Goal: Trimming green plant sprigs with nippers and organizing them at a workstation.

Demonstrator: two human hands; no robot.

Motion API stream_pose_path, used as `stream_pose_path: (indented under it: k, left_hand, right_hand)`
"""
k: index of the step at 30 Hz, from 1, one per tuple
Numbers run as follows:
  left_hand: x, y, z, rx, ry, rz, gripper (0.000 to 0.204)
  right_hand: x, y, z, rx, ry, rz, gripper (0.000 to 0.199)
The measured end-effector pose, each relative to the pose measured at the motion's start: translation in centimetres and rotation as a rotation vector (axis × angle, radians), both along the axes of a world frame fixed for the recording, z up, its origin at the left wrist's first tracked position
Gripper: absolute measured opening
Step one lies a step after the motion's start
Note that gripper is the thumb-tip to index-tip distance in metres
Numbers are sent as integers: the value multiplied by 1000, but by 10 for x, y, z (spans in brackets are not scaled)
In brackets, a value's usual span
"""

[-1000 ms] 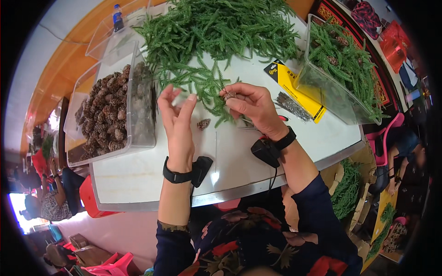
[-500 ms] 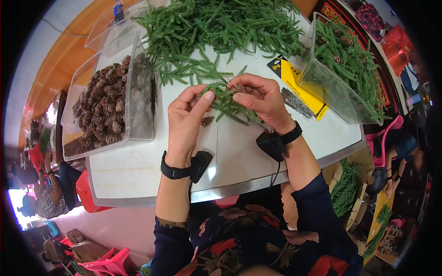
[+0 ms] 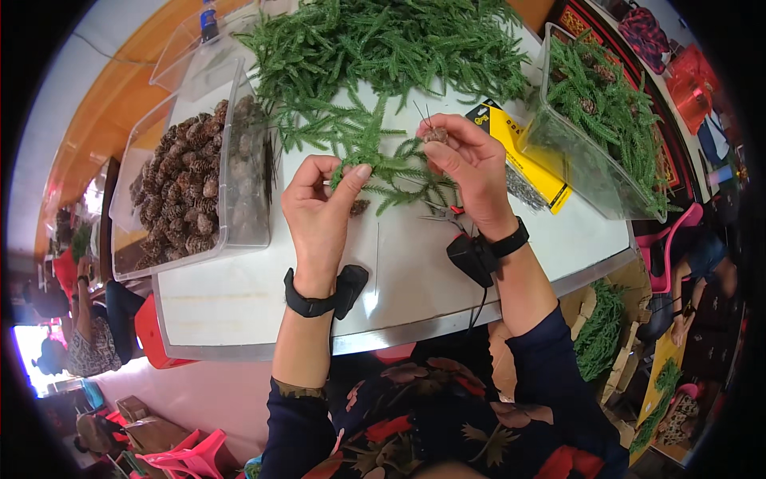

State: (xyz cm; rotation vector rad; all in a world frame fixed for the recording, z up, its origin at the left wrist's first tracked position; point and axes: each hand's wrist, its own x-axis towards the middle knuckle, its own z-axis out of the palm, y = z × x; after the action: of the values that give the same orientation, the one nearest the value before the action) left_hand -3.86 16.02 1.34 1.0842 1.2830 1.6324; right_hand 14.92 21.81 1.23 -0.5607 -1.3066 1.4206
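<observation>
My left hand (image 3: pixel 317 214) pinches a green artificial pine sprig (image 3: pixel 391 168) between thumb and fingertips; its needled branches spread to the right over the white table. In my right hand (image 3: pixel 477 172) is a small brown pine cone (image 3: pixel 435 136), with thin dark wires sticking up from it. The cone is apart from the main stem of the sprig. Beneath my right hand lie pliers (image 3: pixel 437 217) with red on them, their handles partly hidden. A loose pine cone (image 3: pixel 361 207) rests on the table beside my left thumb.
A clear bin (image 3: pixel 243 215) of pine cones stands at the left. Green sprigs (image 3: pixel 383 48) are heaped along the far side. At the right is another clear bin (image 3: pixel 586 180) of greenery, beside a yellow-and-black card pack (image 3: pixel 523 152). Other people sit at both sides.
My hands have moved apart. The right hand has lifted the pine cone up and to the right, away from the sprig, which stays in my left hand. The pliers now show more.
</observation>
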Motion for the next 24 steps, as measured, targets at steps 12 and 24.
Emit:
stream_pose_path:
  k: [12,24]
  left_hand:
    - [0,1,3,-47,-292,-114,23]
    - [-10,3,-3,-129,-178,-37,16]
  right_hand:
    - [-5,-9,3,-33,-37,-25,31]
    - [-5,-11,6,-40,-54,-76,31]
